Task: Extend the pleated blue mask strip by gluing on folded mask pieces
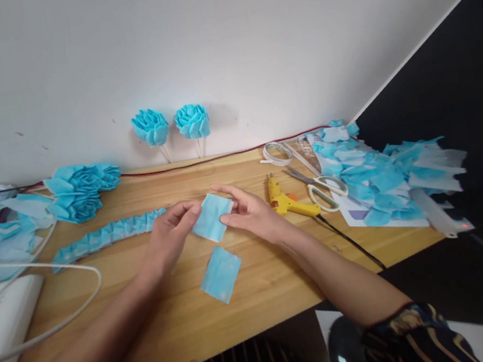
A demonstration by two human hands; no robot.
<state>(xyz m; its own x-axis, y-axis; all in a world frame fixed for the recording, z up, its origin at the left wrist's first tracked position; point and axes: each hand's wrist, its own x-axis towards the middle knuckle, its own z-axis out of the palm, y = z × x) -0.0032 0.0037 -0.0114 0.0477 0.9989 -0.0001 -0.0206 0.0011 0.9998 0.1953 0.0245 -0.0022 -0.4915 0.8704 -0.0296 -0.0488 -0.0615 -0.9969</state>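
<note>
Between my two hands is a light blue fabric square (pixel 211 217), lifted over the wooden table. My left hand (pixel 174 228) pinches its left edge with thumb and fingers. On the other side, my right hand (pixel 246 212) grips the right edge, thumb on top. A second blue square (pixel 222 274) lies flat on the wood just below them. Left of my left hand runs a pleated blue strip (pixel 108 236), its right end close to my fingers. The yellow glue gun (pixel 287 198) rests on the table to the right of my right hand.
Scissors (pixel 318 184) and a tape roll (pixel 277 154) lie behind the glue gun. Blue fabric pieces (pixel 360 177) are heaped at right. Two blue flowers on sticks (pixel 192 121) lean against the wall. More flowers (pixel 78 191), a white cable (pixel 95 283) and a white device (pixel 11 333) occupy the left.
</note>
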